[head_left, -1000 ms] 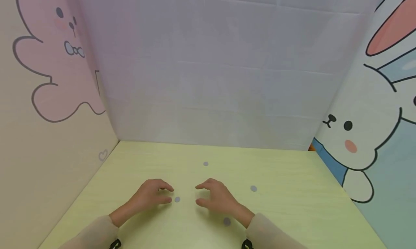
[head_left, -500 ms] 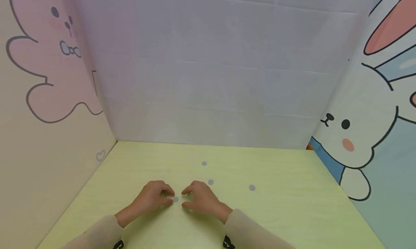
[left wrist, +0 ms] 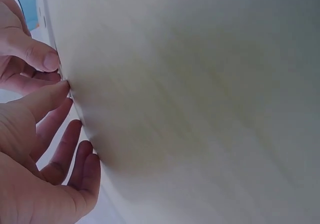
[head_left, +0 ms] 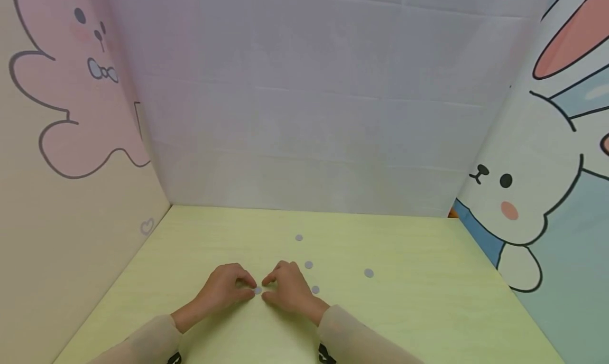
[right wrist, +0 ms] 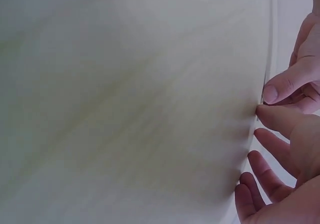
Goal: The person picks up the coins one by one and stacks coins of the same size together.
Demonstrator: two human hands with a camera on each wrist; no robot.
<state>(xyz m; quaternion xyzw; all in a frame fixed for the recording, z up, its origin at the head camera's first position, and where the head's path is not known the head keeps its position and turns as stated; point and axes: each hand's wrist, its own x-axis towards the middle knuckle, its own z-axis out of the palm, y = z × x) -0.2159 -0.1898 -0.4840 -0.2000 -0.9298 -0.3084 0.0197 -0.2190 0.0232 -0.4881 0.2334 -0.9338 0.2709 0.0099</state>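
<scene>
Small grey disc (head_left: 258, 290): flat on the desk (head_left: 404, 311), nearer its left edge than its right, in the narrow gap between the hands.
Left hand (head_left: 223, 287): thumb and fingers parted in a loose curve, tips right at the disc's side (whether they touch it, I cannot tell).
Right hand (head_left: 287, 289): also parted and loosely curved, pinching nothing, tips just short of the disc.
Fingertip work: the step looks like closing in on the disc's rim; best done low and lightly from both sides at once, since one-sided pressure would probably skid something so thin.
Outlying discs: a second disc (head_left: 315, 289) just right of the right hand, a third disc (head_left: 308, 264) beyond it, a fourth disc (head_left: 298, 238) toward the far edge, a fifth disc (head_left: 368, 273) toward the right edge.
Back cloth (head_left: 304, 115): along the desk's far edge.
</scene>
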